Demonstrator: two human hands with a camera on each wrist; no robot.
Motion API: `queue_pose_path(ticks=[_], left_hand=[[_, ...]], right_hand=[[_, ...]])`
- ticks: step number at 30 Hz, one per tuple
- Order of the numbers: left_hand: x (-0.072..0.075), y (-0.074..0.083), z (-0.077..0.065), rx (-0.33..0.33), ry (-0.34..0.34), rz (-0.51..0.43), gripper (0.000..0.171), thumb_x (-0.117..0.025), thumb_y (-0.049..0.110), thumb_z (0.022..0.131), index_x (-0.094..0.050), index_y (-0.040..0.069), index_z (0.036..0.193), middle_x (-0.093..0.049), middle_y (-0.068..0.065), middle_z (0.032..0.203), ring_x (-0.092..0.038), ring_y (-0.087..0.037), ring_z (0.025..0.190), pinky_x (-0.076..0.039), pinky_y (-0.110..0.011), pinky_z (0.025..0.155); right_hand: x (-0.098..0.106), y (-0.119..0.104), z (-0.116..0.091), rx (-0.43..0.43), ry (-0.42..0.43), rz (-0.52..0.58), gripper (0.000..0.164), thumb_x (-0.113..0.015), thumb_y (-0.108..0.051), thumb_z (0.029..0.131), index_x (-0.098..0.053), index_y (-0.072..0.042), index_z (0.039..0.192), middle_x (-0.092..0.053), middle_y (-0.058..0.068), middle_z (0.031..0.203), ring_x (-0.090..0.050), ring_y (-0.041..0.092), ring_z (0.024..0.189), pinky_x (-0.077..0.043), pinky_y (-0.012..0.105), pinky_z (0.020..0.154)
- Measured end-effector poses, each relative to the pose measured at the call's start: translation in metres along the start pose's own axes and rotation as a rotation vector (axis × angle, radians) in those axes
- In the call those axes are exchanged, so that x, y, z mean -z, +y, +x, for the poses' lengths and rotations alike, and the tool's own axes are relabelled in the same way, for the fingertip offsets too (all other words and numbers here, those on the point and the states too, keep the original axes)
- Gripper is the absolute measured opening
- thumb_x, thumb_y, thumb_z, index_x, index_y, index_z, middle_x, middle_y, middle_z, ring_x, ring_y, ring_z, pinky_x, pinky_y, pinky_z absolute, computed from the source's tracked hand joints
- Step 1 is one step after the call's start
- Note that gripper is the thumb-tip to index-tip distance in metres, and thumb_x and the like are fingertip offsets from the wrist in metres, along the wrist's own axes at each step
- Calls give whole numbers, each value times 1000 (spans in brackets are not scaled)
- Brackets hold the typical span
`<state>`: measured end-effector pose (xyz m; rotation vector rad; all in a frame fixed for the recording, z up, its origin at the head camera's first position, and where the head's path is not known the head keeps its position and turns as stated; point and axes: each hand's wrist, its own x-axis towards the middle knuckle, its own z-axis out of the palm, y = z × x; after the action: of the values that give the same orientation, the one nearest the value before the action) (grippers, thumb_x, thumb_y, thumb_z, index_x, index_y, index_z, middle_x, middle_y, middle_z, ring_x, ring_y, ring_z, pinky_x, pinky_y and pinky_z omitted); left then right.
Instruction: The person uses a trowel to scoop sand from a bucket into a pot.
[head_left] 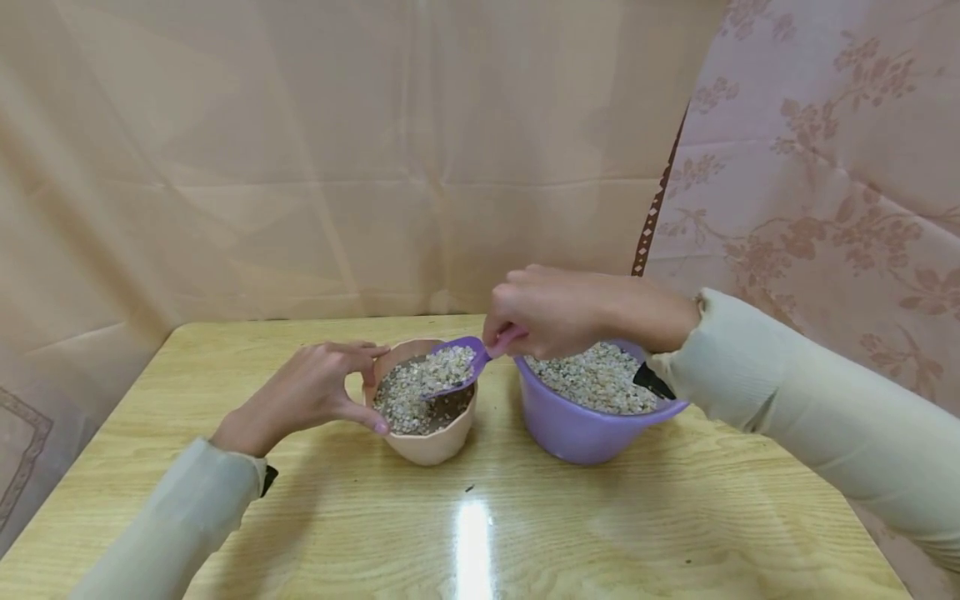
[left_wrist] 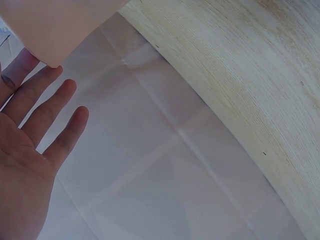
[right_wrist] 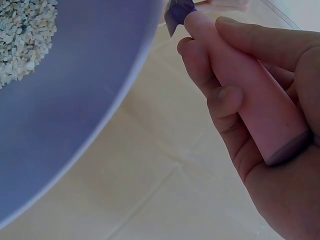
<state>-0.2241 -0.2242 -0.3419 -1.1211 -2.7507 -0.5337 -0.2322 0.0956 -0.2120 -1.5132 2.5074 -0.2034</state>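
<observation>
A peach plant pot [head_left: 429, 448] with a wavy rim stands on the table, gravel over brown soil inside it. My left hand [head_left: 311, 389] holds the pot's left side, thumb at the near rim and fingers at the far rim; in the left wrist view, the pot's wall [left_wrist: 60, 30] meets the fingertips. The right hand [head_left: 562, 310] grips the pink handle [right_wrist: 250, 90] of a small trowel. Its purple blade [head_left: 478, 357], heaped with gravel, tilts over the pot's right side. Below the right forearm, a purple basin [head_left: 577, 433] holds much gravel [head_left: 592, 379].
Both containers stand on a light wooden table [head_left: 360, 533] near its back edge. Behind hangs a beige cloth [head_left: 337, 150], with a floral curtain [head_left: 840, 192] on the right. A dark speck [head_left: 469, 488] lies in front of the pot.
</observation>
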Motion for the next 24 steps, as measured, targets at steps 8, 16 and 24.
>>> queue_pose_path(ticks=[8, 16, 24], left_hand=[[1, 2, -1, 17, -11, 13, 46, -79, 68, 60, -60, 27, 69, -66, -7, 130, -70, -23, 84, -27, -24, 49], [1, 3, 0, 12, -8, 24, 45, -78, 69, 59, -59, 29, 67, -66, -7, 130, -69, -22, 81, -28, -25, 50], [2, 3, 0, 8, -6, 35, 45, -78, 70, 59, -57, 31, 67, -67, -7, 129, -65, -15, 72, -28, -25, 50]], right_hand=[[10, -5, 0, -48, -51, -7, 14, -69, -8, 93, -80, -16, 90, -72, -9, 79, -56, 7, 61, -47, 27, 58], [17, -9, 0, -30, -60, -35, 21, -66, -7, 93, -77, -20, 79, -68, -8, 71, -50, 7, 57, -44, 28, 57], [25, -13, 0, -47, -72, -45, 16, -68, -7, 92, -79, -17, 90, -73, -7, 80, -58, 9, 64, -49, 29, 63]])
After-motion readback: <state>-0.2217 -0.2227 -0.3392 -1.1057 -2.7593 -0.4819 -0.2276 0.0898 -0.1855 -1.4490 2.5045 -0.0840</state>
